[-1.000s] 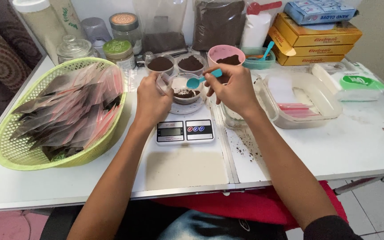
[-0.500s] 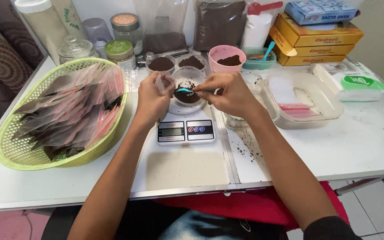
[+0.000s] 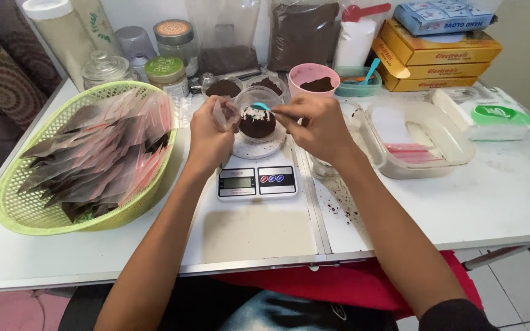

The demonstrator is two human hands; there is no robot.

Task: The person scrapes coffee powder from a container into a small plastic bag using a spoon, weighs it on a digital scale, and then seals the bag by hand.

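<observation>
The person's right hand (image 3: 317,125) pinches the handle of a small teal plastic spoon (image 3: 261,106), fingers closed on it, its bowl held just over a clear round plastic cup of dark brown powder (image 3: 257,121) that sits on a white digital kitchen scale (image 3: 257,181) at the middle of the white table (image 3: 492,202). The left hand (image 3: 210,136) is closed around a small clear zip pouch (image 3: 224,114), gripping it just beside the cup's left rim. The step in hand looks like portioning: powder is being added or trimmed by the spoonful in the cup on the scale. The next move would probably call for a steady spoon hand, so nothing spills over the rim, and for the pouch mouth to be kept open near the cup. To the left lies one lime-green woven plastic basket (image 3: 13,208) heaped with filled clear pouches of brown powder (image 3: 99,159), too many and too overlapped to count. Behind the scale stand two more clear cups of brown powder (image 3: 223,87), one pink plastic cup (image 3: 311,76) also holding powder, and one big clear bag of brown powder (image 3: 302,34). On the right there is one clear rectangular tub (image 3: 449,156) and three stacked yellow cardboard boxes (image 3: 440,61), one blue box on top.
</observation>
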